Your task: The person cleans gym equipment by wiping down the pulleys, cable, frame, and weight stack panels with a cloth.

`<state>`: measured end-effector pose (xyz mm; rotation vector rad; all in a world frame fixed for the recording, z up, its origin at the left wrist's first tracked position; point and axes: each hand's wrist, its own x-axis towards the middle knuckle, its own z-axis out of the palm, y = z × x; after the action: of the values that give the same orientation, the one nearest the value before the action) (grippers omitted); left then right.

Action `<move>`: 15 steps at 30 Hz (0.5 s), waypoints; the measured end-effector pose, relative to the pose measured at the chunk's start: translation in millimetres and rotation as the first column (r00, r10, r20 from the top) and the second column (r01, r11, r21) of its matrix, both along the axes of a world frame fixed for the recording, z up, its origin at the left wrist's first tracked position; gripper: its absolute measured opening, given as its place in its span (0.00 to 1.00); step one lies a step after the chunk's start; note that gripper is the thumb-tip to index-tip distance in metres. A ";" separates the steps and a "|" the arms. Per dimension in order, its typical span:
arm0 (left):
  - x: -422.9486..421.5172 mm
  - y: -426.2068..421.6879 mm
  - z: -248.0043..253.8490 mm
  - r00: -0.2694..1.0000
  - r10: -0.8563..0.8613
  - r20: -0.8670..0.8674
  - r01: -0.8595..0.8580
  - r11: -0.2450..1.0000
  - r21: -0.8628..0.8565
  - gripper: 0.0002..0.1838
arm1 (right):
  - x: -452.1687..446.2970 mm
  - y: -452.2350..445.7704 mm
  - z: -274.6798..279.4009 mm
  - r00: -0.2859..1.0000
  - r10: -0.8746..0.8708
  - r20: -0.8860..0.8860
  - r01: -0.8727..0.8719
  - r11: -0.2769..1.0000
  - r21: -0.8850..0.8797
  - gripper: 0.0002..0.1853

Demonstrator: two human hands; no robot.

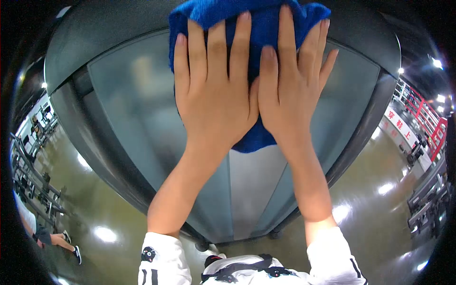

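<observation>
A blue cloth [254, 137] lies spread against the upper part of a grey panel [142, 95] with a dark frame. My left hand [213, 90] presses flat on the cloth, its fingers stretched out and pointing up. Close beside it, my right hand [292, 90] also lies flat with spread fingers, mostly on the cloth, its outer fingers over the cloth's right edge. The two thumbs meet or overlap in the middle. Neither hand is wrapped around anything. Much of the cloth is hidden under both hands.
Dark curved posts [104, 142] run down the panel's sides. Gym equipment [35, 175] stands at the left, near a person in dark shorts [43, 236]. At the right are a red-railed ring [420, 111] and a rack with weights [430, 199]. The floor [118, 209] is shiny.
</observation>
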<state>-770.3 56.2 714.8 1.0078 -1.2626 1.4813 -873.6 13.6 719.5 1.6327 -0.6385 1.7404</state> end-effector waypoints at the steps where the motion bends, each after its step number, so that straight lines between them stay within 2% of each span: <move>1: 0.4 3.5 -8.0 1.000 0.003 -0.006 -0.003 1.000 -0.006 0.29 | -0.8 4.6 -6.6 1.000 0.003 -0.006 -0.003 1.000 -0.006 0.28; 4: 1.7 2.8 -42.6 0.999 0.007 -0.052 -0.006 0.999 0.034 0.28 | -3.2 8.7 -34.3 0.998 -0.011 -0.064 0.016 0.997 0.078 0.29; 6: -0.3 6.4 -71.0 0.989 0.075 -0.131 -0.058 0.989 0.134 0.26 | -5.2 10.9 -61.6 0.993 -0.035 -0.115 0.053 0.986 0.160 0.29; 8: 21.9 1.4 -86.7 0.990 0.091 -0.109 -0.069 0.979 0.190 0.28 | 18.4 2.3 -82.3 0.988 -0.037 -0.152 0.071 0.971 0.226 0.28; 10: 42.1 -2.1 -116.1 0.985 0.131 -0.116 -0.095 0.956 0.276 0.26 | 39.9 -4.1 -114.0 0.993 -0.030 -0.116 0.063 0.954 0.293 0.24; 13: 57.7 -12.2 -164.1 0.984 0.153 -0.095 -0.118 0.947 0.299 0.23 | 50.6 -12.0 -165.9 0.993 -0.020 -0.118 0.057 0.948 0.312 0.22; 15: 54.2 -16.0 -196.1 0.990 0.142 -0.006 -0.132 0.933 0.335 0.22 | 36.5 -11.1 -199.9 0.984 -0.059 -0.170 0.122 0.912 0.392 0.19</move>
<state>-716.1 40.2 518.7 1.3606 -1.4796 1.3750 -837.1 2.4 519.6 1.9554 -1.0321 1.4615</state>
